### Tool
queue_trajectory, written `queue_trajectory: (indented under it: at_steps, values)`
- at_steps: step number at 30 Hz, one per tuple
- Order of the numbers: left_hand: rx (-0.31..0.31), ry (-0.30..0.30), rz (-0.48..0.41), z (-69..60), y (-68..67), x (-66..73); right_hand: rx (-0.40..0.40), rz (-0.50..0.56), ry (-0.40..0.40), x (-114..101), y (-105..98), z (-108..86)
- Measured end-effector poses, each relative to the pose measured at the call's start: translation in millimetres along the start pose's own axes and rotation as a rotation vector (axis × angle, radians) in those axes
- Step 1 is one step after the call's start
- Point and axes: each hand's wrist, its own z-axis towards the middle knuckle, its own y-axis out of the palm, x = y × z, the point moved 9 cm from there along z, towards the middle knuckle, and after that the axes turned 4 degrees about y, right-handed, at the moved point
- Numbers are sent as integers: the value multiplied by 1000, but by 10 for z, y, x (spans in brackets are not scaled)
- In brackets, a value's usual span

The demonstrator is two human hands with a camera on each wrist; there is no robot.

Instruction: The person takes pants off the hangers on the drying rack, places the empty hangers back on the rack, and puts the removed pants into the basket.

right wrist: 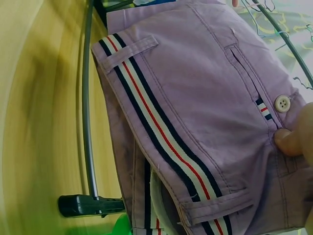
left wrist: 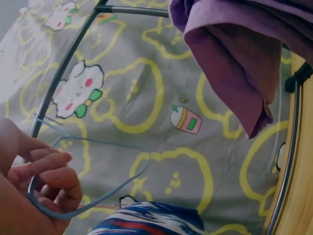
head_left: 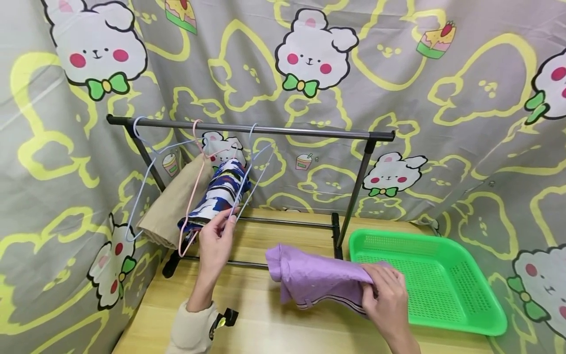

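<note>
A gray curtain (head_left: 247, 64) printed with white bunnies, yellow outlines, cake slices and drink cups enclosed the back and both sides. A wood-grain tabletop (head_left: 274, 327) bore a dark metal garment rack (head_left: 305, 132) with black end caps and feet. Toward the rack's left end, a pale blue hanger (head_left: 134, 129) carried a beige garment (head_left: 174, 211); next to it, a pink hanger (head_left: 191, 200) held a blue, white and red patterned garment (head_left: 221, 189). A bright green perforated plastic basket (head_left: 429, 285) sat just beside the rack's right foot.
</note>
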Motion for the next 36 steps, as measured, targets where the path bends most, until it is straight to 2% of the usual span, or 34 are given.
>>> queue_trajectory:
  at_steps: [2, 4, 6, 9, 11, 12, 14, 17, 19, 22, 24, 26, 28, 31, 36]
  values:
    - [-7, 8, 35, -27, -12, 15, -2, -1, 3, 3, 1, 0]
    - [6, 44, 69, -52, -47, 75, -6, 0, 6, 5, 6, 1]
    - [40, 118, 104, -81, -100, 195, -8, 0, 8, 6, 13, 4]
    - [94, 269, 126, -146, -165, 453, -14, -1, 11, -1, 23, 9]
    - [95, 360, 118, -205, -162, 626, -16, -3, 12, -15, 26, 14]
    - [74, 395, 101, -236, -137, 702, -16, -4, 11, -26, 27, 17]
    - [-14, 441, 59, -303, -40, 814, -19, -5, 6, -53, 32, 28]
    - [-212, 454, 20, -424, 186, 879, -25, 1, -6, -107, 42, 57]
    - [-355, 430, 22, -510, 360, 850, -29, 6, -11, -144, 49, 83]
    - [-542, 364, 75, -630, 596, 711, -33, 17, -8, -189, 52, 129]
    - [-637, 324, 132, -695, 715, 587, -35, 23, -4, -213, 51, 164]
    - [-701, 313, 200, -753, 799, 468, -37, 31, -7, -239, 53, 196]
    - [-732, 327, 260, -802, 857, 374, -39, 35, -16, -275, 66, 224]
    - [-744, 354, 320, -868, 917, 264, -52, 35, -34, -331, 106, 244]
    - [-718, 338, 302, -914, 963, 123, -119, 10, -46, -371, 191, 225]
